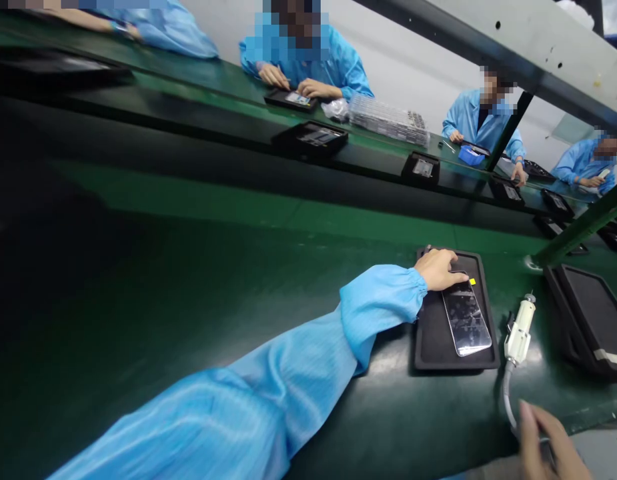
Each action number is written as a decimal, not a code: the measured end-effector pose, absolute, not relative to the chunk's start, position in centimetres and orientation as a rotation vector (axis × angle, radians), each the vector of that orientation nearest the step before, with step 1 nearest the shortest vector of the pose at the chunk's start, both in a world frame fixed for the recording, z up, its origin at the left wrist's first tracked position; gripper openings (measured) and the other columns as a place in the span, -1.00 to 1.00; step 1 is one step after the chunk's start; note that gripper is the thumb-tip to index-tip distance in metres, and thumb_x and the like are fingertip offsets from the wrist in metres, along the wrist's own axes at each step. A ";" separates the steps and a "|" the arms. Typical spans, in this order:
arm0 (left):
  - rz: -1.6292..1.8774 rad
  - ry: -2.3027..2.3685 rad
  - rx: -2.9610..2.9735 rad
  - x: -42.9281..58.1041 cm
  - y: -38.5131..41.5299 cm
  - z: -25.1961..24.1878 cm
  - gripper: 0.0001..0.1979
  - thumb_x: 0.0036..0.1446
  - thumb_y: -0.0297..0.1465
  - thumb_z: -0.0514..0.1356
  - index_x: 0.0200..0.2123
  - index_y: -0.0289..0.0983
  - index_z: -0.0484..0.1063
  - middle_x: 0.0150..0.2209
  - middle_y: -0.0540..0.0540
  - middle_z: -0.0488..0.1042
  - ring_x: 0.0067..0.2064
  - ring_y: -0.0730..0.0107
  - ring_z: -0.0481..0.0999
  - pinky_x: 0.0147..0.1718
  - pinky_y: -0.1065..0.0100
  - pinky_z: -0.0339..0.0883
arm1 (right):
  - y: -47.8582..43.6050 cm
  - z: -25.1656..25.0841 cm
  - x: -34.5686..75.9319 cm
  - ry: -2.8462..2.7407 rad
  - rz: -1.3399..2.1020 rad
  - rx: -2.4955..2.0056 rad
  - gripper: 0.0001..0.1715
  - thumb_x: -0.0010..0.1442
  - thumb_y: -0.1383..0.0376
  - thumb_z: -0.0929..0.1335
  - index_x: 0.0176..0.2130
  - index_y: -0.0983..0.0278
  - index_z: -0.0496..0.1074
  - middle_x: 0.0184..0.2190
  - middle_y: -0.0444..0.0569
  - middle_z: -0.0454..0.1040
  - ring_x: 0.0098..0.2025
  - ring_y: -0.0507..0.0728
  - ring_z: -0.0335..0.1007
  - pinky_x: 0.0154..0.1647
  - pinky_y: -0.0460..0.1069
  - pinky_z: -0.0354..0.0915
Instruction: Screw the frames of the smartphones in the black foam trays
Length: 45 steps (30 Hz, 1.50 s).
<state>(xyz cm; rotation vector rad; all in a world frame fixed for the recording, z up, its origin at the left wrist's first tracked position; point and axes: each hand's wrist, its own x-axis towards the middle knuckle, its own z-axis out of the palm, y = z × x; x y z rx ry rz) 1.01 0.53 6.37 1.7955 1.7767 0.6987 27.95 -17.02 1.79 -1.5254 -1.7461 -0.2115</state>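
Note:
My left hand (441, 268), in a blue sleeve, reaches across the green bench and rests on the top end of a phone (465, 317). Its fingers lie flat on the phone and press on it. The phone lies face up in a black tray (431, 340) and bears a small yellow tab near its top. My right hand (545, 443) is at the lower right edge, its fingers closed round the grey cable (508, 403) of a white electric screwdriver (521, 328) that lies on the bench beside the tray.
A second black tray (591, 320) stands at the right. Beyond a dark conveyor belt (188, 157) with several black trays on it, other people in blue coats work at the far bench. A green post (581, 230) and a grey overhead rail (513, 40) stand at the right.

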 end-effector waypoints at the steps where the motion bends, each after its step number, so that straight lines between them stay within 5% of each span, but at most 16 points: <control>1: 0.730 1.772 1.782 0.8 0.6 6.3 -0.49 0.05 -0.10 0.28 -0.01 -0.29 0.45 -0.20 -0.11 0.57 -0.07 0.16 0.53 -0.04 0.29 0.35 | -15.6 1.8 26.2 -1.815 -0.185 -1.408 -0.68 0.26 0.00 0.30 -0.30 0.14 0.48 -0.34 0.04 0.52 -0.25 0.21 0.48 -0.21 0.09 0.44; 6: 0.862 1.744 1.690 -0.6 1.1 6.2 -0.61 0.13 -0.20 0.23 -0.05 -0.33 0.48 -0.25 -0.10 0.58 -0.15 0.27 0.56 -0.14 0.40 0.39 | -10.3 3.1 19.0 -2.241 -0.225 -1.376 -0.36 0.28 -0.07 0.23 -0.02 0.42 0.42 0.00 0.32 0.41 0.02 0.41 0.33 -0.07 0.26 0.33; 12: 0.930 1.660 1.661 -1.3 1.2 6.6 -0.61 0.10 -0.19 0.24 -0.08 -0.32 0.50 -0.22 -0.11 0.58 -0.12 0.28 0.55 -0.11 0.42 0.38 | -8.8 3.1 18.7 -2.452 -0.384 -1.458 -0.41 0.37 0.14 0.09 -0.01 0.54 0.41 -0.05 0.35 0.45 0.00 0.39 0.37 -0.05 0.18 0.32; 15: 0.964 1.640 1.663 -1.1 1.1 6.8 -0.62 0.14 -0.17 0.20 -0.09 -0.32 0.51 -0.20 -0.13 0.58 -0.10 0.24 0.55 -0.10 0.38 0.38 | -8.0 2.5 20.3 -2.357 -0.355 -1.369 -0.35 0.39 0.22 -0.03 -0.03 0.55 0.43 -0.21 0.31 0.52 -0.24 0.29 0.50 -0.30 0.08 0.36; 18: 0.984 1.611 1.681 -0.9 0.9 6.9 -0.66 0.16 -0.17 0.16 -0.18 -0.30 0.54 -0.25 -0.13 0.58 -0.14 0.22 0.55 -0.14 0.36 0.37 | -7.4 2.6 21.2 -2.204 -0.268 -1.346 -0.32 0.40 0.09 0.02 -0.09 0.50 0.47 -0.33 0.22 0.55 -0.45 0.22 0.47 -0.43 0.05 0.32; 23: 0.984 1.570 1.715 -0.7 0.8 6.9 -0.71 0.17 -0.20 0.14 -0.32 -0.26 0.57 -0.32 -0.11 0.57 -0.20 0.24 0.53 -0.18 0.36 0.34 | -8.3 2.9 19.2 -2.303 -0.225 -1.371 -0.20 0.25 -0.17 0.20 0.01 0.47 0.42 -0.06 0.34 0.46 0.00 0.39 0.38 -0.10 0.17 0.34; 28: 1.008 1.573 1.655 -1.0 0.8 7.2 -0.66 0.16 -0.17 0.14 -0.21 -0.29 0.56 -0.22 -0.16 0.58 -0.13 0.19 0.54 -0.14 0.34 0.35 | -8.5 3.1 17.8 -2.381 -0.247 -1.344 -0.27 0.37 -0.02 0.03 -0.05 0.48 0.44 -0.11 0.36 0.47 -0.02 0.38 0.39 -0.14 0.16 0.33; 31: 1.039 1.546 1.611 -1.1 0.7 7.5 -0.68 0.16 -0.18 0.15 -0.23 -0.29 0.56 -0.23 -0.17 0.57 -0.09 0.15 0.52 -0.08 0.31 0.33 | -8.1 3.9 19.0 -2.305 -0.077 -1.355 -0.32 0.37 0.02 0.03 -0.12 0.42 0.47 -0.33 0.21 0.53 -0.33 0.25 0.47 -0.38 0.04 0.30; 34: 1.075 1.486 1.537 -0.8 0.6 7.6 -0.70 0.16 -0.21 0.15 -0.29 -0.29 0.57 -0.22 -0.18 0.57 -0.03 0.11 0.49 0.01 0.26 0.29 | -7.5 4.7 21.0 -1.989 0.110 -1.495 -0.33 0.32 -0.05 0.11 -0.28 0.37 0.52 -0.58 0.03 0.44 -0.57 0.15 0.35 -0.55 -0.02 0.18; 37: 1.048 1.340 1.398 0.2 0.4 7.4 -0.69 0.16 -0.18 0.17 -0.27 -0.31 0.55 -0.18 -0.20 0.56 -0.04 0.11 0.51 -0.04 0.25 0.36 | -7.0 4.5 22.2 -1.447 0.523 -1.508 -0.41 0.18 -0.09 0.27 -0.31 0.39 0.50 -0.48 0.05 0.51 -0.45 0.19 0.43 -0.50 -0.02 0.31; 40: 0.940 1.079 1.249 1.5 0.1 6.9 -0.66 0.12 -0.16 0.23 -0.19 -0.31 0.51 -0.14 -0.20 0.56 -0.18 0.19 0.57 -0.23 0.27 0.47 | -6.8 3.7 21.8 -1.000 0.874 -1.293 -0.46 0.10 0.01 0.39 -0.11 0.39 0.45 -0.20 0.11 0.54 -0.19 0.24 0.49 -0.28 0.05 0.44; 45: 0.850 0.797 1.057 2.6 0.0 5.6 -0.74 -0.04 -0.28 0.37 -0.35 -0.36 0.50 -0.35 -0.15 0.58 -0.32 0.31 0.58 -0.27 0.32 0.50 | -6.7 2.8 20.4 -0.989 1.086 -1.119 -0.47 0.17 0.08 0.35 0.05 0.31 0.38 -0.08 0.07 0.51 -0.06 0.20 0.46 -0.09 0.12 0.42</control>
